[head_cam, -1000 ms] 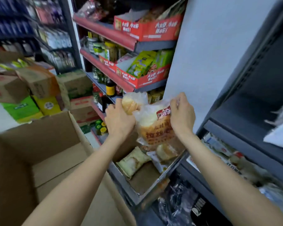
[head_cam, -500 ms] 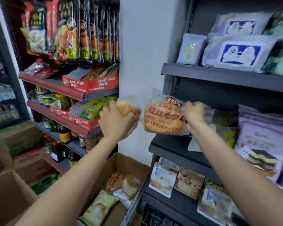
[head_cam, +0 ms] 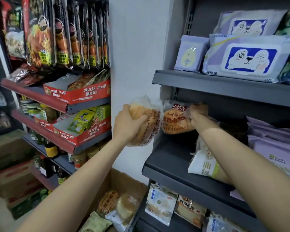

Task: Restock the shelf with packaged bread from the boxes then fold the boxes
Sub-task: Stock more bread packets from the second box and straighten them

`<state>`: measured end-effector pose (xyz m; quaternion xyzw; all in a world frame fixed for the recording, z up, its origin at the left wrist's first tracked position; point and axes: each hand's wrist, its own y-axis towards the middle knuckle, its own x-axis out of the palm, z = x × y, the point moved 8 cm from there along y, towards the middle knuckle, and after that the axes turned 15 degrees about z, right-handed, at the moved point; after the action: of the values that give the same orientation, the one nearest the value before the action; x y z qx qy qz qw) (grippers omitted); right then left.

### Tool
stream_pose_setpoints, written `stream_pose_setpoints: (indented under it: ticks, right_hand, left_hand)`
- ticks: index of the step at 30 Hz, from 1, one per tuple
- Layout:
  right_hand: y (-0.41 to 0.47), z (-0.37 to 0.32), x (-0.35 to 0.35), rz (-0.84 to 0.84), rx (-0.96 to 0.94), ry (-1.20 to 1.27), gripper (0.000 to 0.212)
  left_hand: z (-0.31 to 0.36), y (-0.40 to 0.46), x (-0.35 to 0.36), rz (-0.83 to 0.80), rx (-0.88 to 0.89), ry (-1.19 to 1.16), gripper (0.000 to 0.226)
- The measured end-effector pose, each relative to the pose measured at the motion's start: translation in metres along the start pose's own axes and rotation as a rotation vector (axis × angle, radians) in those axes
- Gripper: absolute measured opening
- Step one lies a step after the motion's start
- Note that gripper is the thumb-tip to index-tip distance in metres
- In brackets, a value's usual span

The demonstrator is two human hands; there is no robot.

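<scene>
Dark grey shelf unit [head_cam: 174,158], three boards visible. Top board [head_cam: 224,84]: pale lilac tissue packs [head_cam: 251,57] with cartoon animal print, side by side. Middle board: a white-and-green bread bag [head_cam: 206,166] lying near the front, purple packs [head_cam: 273,148] stacked to its right. Lower board [head_cam: 157,221]: bagged bread packs [head_cam: 161,205] standing in a row.

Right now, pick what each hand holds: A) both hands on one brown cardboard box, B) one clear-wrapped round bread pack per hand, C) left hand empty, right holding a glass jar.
B: the left hand grips one clear-wrapped round bread pack, the right hand another at the dark grey metal shelf.
</scene>
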<state>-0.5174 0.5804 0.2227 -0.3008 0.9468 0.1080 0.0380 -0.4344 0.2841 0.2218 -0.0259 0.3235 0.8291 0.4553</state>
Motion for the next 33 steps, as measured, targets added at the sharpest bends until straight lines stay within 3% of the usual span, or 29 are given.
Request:
stream_pose_setpoints:
  ticks: [3,5,9,12,14,16,18,21,23,24,26,28,30,33]
  right_hand:
    - [0.003,-0.003,0.000,0.034,0.021,-0.083,0.031]
    - [0.006,0.003,0.006,-0.048,-0.010,-0.116,0.037]
    - [0.002,0.014,0.019,-0.120,-0.074,-0.273,0.063]
    - [0.005,0.026,0.031,-0.266,-0.308,-0.732,0.071]
    - [0.008,0.038,0.038,-0.390,-0.437,-0.814,0.075]
    - [0.007,0.049,0.035,-0.482,-0.424,-0.869,0.073]
    - [0.000,0.045,0.029,-0.494,-0.507,-1.095,0.066]
    - [-0.017,0.014,0.029,-0.421,-0.846,-1.392,0.059]
    - [-0.033,0.000,0.031,-0.387,-0.912,-1.225,0.054]
    - [-0.039,-0.009,0.028,-0.381,-0.852,-0.991,0.050]
    - [-0.056,-0.011,0.019,-0.516,-0.530,-0.419,0.046]
    - [-0.087,0.001,0.013,-0.843,-0.060,0.031,0.058]
    - [-0.111,0.010,0.007,-1.018,0.072,0.119,0.078]
    - [-0.111,0.012,0.004,-0.949,-0.042,0.059,0.097]
  left_hand:
    - [-0.005,0.008,0.009,-0.009,0.004,0.000,0.049]
    - [-0.007,0.011,0.016,-0.022,0.004,0.006,0.051]
    - [-0.003,0.014,0.029,-0.044,0.031,-0.014,0.047]
    - [-0.001,0.015,0.039,-0.074,0.041,-0.026,0.043]
    - [-0.002,0.015,0.043,-0.089,0.036,-0.032,0.044]
    - [-0.004,0.014,0.045,-0.096,0.020,-0.046,0.046]
    - [-0.007,0.013,0.045,-0.106,-0.008,-0.068,0.045]
    - [-0.012,0.009,0.045,-0.145,-0.067,-0.141,0.042]
    - [-0.017,0.004,0.049,-0.196,-0.135,-0.210,0.043]
    - [-0.020,0.001,0.052,-0.219,-0.183,-0.255,0.041]
    - [-0.024,-0.006,0.057,-0.255,-0.294,-0.354,0.036]
    - [-0.026,-0.011,0.063,-0.292,-0.422,-0.481,0.032]
    - [-0.022,-0.019,0.070,-0.337,-0.528,-0.624,0.028]
    - [-0.017,-0.030,0.082,-0.430,-0.638,-0.777,0.029]
